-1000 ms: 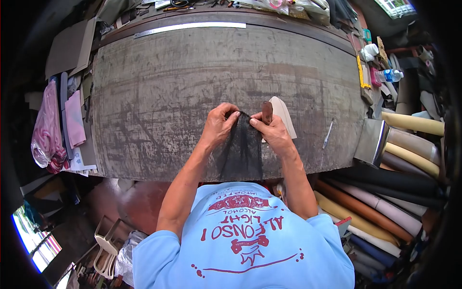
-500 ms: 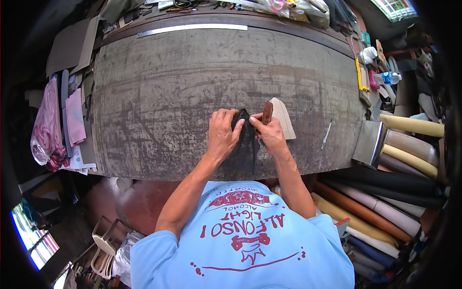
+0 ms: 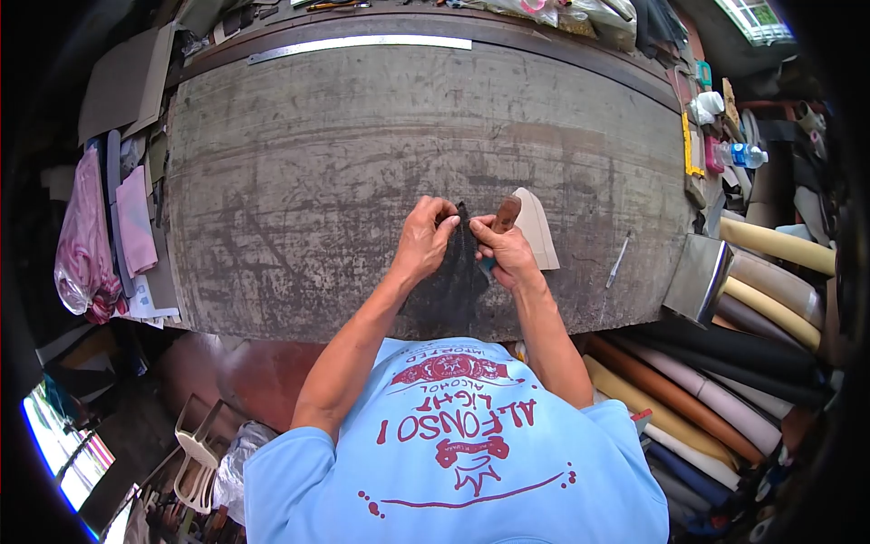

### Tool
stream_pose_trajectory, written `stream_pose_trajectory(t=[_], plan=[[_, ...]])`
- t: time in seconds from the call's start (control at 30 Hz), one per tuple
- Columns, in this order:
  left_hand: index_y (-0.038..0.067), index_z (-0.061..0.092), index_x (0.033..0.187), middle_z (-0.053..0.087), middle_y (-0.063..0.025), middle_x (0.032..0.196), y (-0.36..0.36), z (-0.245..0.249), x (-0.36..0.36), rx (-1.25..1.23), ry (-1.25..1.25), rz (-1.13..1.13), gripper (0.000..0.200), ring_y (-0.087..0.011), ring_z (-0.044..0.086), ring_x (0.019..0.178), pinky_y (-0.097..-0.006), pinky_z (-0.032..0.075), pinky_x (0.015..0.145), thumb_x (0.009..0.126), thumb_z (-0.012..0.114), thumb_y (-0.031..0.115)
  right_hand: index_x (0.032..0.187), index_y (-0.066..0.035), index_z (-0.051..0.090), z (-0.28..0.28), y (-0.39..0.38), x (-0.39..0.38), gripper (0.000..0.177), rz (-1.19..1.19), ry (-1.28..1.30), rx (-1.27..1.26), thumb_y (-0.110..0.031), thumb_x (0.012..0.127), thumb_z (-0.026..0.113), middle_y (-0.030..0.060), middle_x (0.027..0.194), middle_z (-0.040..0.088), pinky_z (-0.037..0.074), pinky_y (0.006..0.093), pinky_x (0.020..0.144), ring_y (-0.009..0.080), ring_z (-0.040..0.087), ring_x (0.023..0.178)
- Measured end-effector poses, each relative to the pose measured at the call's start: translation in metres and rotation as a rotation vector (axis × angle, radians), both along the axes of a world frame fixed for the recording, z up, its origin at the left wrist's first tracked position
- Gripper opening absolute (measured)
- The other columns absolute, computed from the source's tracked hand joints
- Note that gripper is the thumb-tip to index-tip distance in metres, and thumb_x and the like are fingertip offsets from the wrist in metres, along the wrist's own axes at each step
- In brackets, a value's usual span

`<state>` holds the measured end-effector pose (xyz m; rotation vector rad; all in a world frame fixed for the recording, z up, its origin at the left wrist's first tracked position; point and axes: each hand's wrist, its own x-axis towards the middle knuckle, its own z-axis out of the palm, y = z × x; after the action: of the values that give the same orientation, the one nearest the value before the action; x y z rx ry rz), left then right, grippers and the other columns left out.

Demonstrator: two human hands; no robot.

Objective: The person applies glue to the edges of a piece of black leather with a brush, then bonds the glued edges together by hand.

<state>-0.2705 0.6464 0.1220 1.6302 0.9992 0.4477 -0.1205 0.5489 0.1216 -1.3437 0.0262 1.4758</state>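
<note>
A limp black piece of sheet material [image 3: 446, 295], leather or cloth, lies on the worktable at its front edge and rises to a narrow tip between my hands. My left hand [image 3: 423, 238] is closed, thumb and fingers pinching the upper left of that piece. Opposite it, my right hand [image 3: 506, 251] pinches the upper right edge with thumb and forefinger. A wooden-handled knife [image 3: 508, 212] is also gripped in my right hand; its handle points away from me and a bit of blade shows below the palm. Just right of the handle lies a pale pointed pattern piece [image 3: 536, 227].
The worn wooden worktable [image 3: 299, 181] carries a long metal ruler [image 3: 362, 43] along its far side and a slim white pen [image 3: 618, 261] on the right. A metal box [image 3: 698, 279] stands at the right corner. Rolls of material [image 3: 698, 399] are stacked below it.
Both hands have shifted slightly over the black piece, and its tip is now folded narrower between them. The blade below my right hand shows more. The view has moved a little.
</note>
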Motion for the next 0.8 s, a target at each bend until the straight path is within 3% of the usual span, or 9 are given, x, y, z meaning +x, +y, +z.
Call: stream_pose_trajectory(t=[0.23, 0.43, 0.63, 0.73, 0.8], plan=[[0.007, 0.062, 0.101, 0.06, 0.0051, 0.088, 0.032, -0.001, -0.005, -0.628, -0.109, -0.099, 0.009, -0.003, 0.053, 0.081, -0.0209, 0.045, 0.069, 0.1, 0.063, 0.016, 0.101, -0.002, 0.066, -0.013, 0.003, 0.007, 0.017, -0.032, 0.145, 0.007, -0.015, 0.093, 0.074, -0.0024, 0.074, 0.058, 0.05, 0.025, 0.055, 0.0049, 0.051, 0.056], [0.006, 0.063, 0.102, 0.061, 0.0047, 0.089, 0.035, -0.013, -0.005, -0.576, -0.084, -0.114, 0.011, -0.0035, 0.053, 0.081, -0.0222, 0.046, 0.07, 0.1, 0.063, 0.016, 0.103, 0.001, 0.069, 0.001, 0.012, 0.003, 0.023, 0.186, -0.373, -0.02, -0.02, 0.093, 0.073, -0.0014, 0.078, 0.062, 0.048, 0.024, 0.057, 0.0061, 0.055, 0.063], [-0.001, 0.066, 0.112, 0.064, -0.0012, 0.095, 0.029, -0.011, -0.003, -0.335, -0.008, -0.101, 0.021, -0.0093, 0.056, 0.085, -0.0275, 0.048, 0.075, 0.1, 0.059, 0.015, 0.109, 0.0, 0.069, 0.014, 0.014, -0.006, 0.025, 0.207, -0.476, -0.038, -0.021, 0.095, 0.071, -0.0034, 0.077, 0.06, 0.047, 0.0232, 0.058, 0.0053, 0.054, 0.067], [-0.002, 0.066, 0.114, 0.065, -0.0063, 0.096, 0.029, -0.014, -0.004, -0.42, 0.04, -0.11, 0.025, -0.0139, 0.058, 0.089, -0.0308, 0.049, 0.078, 0.1, 0.059, 0.018, 0.109, 0.0, 0.069, 0.008, 0.011, -0.006, 0.024, 0.208, -0.457, 0.0, -0.019, 0.096, 0.069, -0.0035, 0.076, 0.059, 0.044, 0.0234, 0.056, 0.0049, 0.053, 0.066], [-0.002, 0.067, 0.111, 0.065, -0.0087, 0.095, 0.025, -0.007, -0.001, -0.338, 0.126, -0.086, 0.03, -0.0161, 0.059, 0.089, -0.0328, 0.049, 0.079, 0.097, 0.064, 0.025, 0.109, 0.0, 0.069, 0.009, 0.01, -0.008, 0.022, 0.226, -0.493, -0.009, -0.017, 0.096, 0.068, -0.0036, 0.075, 0.059, 0.043, 0.0234, 0.056, 0.0044, 0.052, 0.066]])
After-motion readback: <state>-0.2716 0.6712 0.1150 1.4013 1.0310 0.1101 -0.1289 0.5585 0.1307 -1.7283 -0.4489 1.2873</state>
